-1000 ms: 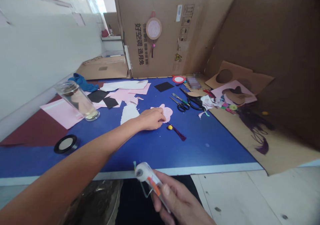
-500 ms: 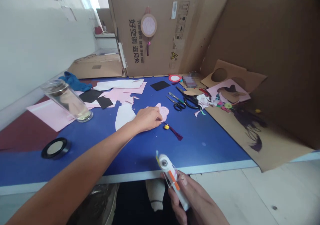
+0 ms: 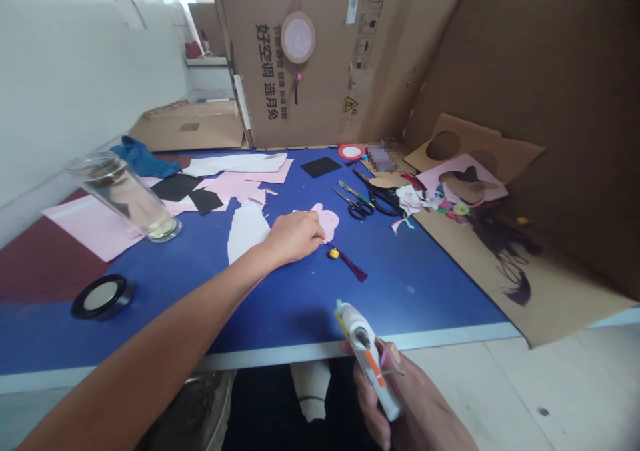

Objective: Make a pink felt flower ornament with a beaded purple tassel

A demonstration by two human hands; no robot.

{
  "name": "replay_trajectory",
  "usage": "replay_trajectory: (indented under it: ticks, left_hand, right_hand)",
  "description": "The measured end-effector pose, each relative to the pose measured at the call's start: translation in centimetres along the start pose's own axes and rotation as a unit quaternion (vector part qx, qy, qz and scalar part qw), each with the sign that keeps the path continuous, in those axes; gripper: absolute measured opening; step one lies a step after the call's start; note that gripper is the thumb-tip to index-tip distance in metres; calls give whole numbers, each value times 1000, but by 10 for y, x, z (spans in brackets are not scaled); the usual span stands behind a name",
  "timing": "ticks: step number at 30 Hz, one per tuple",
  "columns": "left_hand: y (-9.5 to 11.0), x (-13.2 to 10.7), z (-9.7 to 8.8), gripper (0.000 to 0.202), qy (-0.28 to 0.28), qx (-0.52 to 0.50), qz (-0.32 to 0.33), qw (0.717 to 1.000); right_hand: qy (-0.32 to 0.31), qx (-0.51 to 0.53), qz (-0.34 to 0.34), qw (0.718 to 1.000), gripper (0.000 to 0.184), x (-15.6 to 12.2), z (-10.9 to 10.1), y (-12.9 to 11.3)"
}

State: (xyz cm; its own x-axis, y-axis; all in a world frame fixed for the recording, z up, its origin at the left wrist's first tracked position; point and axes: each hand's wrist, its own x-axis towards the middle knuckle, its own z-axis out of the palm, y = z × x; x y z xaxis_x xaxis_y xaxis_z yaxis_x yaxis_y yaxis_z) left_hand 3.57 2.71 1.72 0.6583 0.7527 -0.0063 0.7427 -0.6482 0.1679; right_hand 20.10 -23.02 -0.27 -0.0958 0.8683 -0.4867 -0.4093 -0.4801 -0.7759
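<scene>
While the right hand (image 3: 415, 411) clamps a glue gun (image 3: 369, 356) at the edge of the table (image 3: 450, 336), the left hand (image 3: 293, 237) rests on a pink cutout (image 3: 329, 221), pinching or pressing I cannot tell; open tabletop lies between.

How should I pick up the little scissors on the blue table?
By the black loops, coming from the near side. The little scissors lie flat with blades pointing away toward the box, so the loops are the blunt end closest. The right hand is full with the glue gun.
</scene>
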Motion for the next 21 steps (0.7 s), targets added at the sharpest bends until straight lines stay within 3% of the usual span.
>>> replay_trajectory:
  ticks: [4, 9, 14, 18, 21]
  left_hand:
    - [-1, 0, 4, 32, 9, -9, 1, 1000]
    - [-3, -1, 8, 34, 27, -16, 6, 999]
    - [-2, -3, 10, 34, 33, -27, -3, 999]
    - [-1, -3, 11, 33, 40, -27, -5, 999]
    - [-1, -4, 13, 33, 42, -26, -7, 999]
  right_hand:
    - [12, 20, -16, 1000, 70, 5, -1, -5]
    - [14, 18, -36, 999, 57, 5, -5, -18]
    - [91, -8, -43, 995, 52, 6, -16, -34]
    - [141, -107, -94, 980, 48, 16, -28, -46]
    - [175, -239, -176, 939, 46, 26, -33, -56]
